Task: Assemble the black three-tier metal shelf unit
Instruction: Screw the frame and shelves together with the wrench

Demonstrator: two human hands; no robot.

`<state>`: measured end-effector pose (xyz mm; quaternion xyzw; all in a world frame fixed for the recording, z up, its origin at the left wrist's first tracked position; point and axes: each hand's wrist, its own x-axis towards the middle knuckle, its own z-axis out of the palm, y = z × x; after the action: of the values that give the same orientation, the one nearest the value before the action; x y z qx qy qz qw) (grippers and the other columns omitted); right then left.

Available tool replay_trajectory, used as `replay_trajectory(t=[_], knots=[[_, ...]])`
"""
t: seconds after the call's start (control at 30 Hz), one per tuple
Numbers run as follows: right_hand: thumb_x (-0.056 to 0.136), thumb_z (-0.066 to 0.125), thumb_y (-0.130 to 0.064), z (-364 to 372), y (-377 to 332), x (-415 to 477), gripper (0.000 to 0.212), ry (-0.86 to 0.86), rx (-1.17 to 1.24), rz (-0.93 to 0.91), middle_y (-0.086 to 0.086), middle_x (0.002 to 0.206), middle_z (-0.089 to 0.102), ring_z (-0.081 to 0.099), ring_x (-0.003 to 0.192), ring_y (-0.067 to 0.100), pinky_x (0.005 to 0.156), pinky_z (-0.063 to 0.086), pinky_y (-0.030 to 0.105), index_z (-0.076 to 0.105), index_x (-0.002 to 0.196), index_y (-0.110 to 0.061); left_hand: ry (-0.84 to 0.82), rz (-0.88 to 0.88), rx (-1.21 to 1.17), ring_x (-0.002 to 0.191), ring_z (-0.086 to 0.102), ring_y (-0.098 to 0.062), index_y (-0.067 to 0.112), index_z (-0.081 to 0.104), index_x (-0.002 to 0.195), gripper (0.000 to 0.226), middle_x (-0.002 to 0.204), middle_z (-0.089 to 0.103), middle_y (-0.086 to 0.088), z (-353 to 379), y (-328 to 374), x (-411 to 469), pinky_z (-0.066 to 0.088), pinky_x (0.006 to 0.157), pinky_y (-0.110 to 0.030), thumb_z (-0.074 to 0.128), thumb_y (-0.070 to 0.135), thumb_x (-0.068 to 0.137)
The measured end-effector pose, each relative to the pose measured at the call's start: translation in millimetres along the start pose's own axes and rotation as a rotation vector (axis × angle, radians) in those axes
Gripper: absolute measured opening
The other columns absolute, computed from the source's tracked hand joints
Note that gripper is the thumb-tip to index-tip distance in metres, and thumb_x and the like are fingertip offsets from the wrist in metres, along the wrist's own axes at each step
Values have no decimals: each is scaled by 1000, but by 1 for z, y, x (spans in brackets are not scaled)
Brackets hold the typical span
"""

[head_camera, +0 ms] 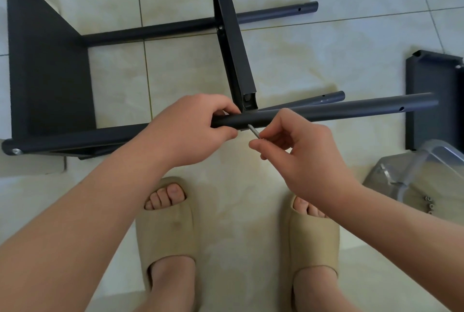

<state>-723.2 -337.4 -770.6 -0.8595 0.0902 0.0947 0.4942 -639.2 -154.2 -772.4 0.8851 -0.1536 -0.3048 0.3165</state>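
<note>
**A:** Pale marbled floor tiles (301,48). The shelf frame (47,73) lies on its side, up and left of both hands. Where's the work?

**B:** On the black tube (326,112). Long axis left to right, right end angled slightly away. The cross-brace (233,48) comes down from the frame and meets it right at the hands.

**A:** Hands?

**B:** Left hand (190,131) wrapped round the tube, just left of the joint. Right hand (301,151) pinches a thin silver pin (254,132), tip touching the tube's near side. Screw or key, cannot tell.

**A:** Next move?

**B:** Probably driven square across the axis, toward the brace end. The left hand would need to stop the tube rolling.

**A:** Containers?

**B:** Clear plastic tub (414,176) at right, tipped, contents unreadable. A few small bolts (429,205) just beside it. A loose black panel (426,100) beyond.
</note>
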Motion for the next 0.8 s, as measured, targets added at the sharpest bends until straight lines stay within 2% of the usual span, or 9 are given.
replay_trajectory(t=[0.17, 0.33, 0.5, 0.63, 0.8], knots=[[86, 78, -19, 5, -2, 7, 16, 9, -46, -15, 0, 67, 69, 65, 66, 18, 68, 49, 34, 63, 81, -15, -46, 7, -20, 80, 59, -3, 42, 67, 112, 21, 95, 68, 16, -5, 3, -1, 49, 74, -29, 65, 34, 93], [89, 75, -13, 7, -3, 6, 6, -11, -13, 33, -8, 78, 74, 70, 77, 9, 77, 54, 28, 70, 90, -16, -84, -2, -55, 75, 59, -5, 45, 66, 110, 20, 93, 67, 14, -8, 4, 0, 46, 70, -26, 63, 34, 95], [92, 70, -6, 6, -6, 2, 8, -7, 13, 60, -7, 81, 75, 72, 80, 2, 81, 55, 24, 71, 93, -13, -124, -2, -52, 71, 58, -7, 45, 66, 113, 22, 89, 66, 13, -11, 6, 1, 45, 67, -26, 61, 32, 96], [91, 70, 0, 9, -10, 2, 13, 19, 190, 192, 1, 77, 75, 74, 74, 10, 79, 60, 29, 70, 86, -13, -144, -18, -49, 64, 54, -4, 46, 65, 113, 22, 84, 62, 13, -12, 7, 2, 36, 60, -22, 60, 33, 97], [89, 70, 4, 10, -16, 2, 14, 45, 331, 287, 7, 75, 74, 74, 68, 16, 71, 62, 25, 70, 83, -8, -162, -32, -63, 61, 52, -4, 46, 64, 114, 22, 83, 61, 13, -13, 8, 3, 35, 58, -22, 60, 32, 97]])
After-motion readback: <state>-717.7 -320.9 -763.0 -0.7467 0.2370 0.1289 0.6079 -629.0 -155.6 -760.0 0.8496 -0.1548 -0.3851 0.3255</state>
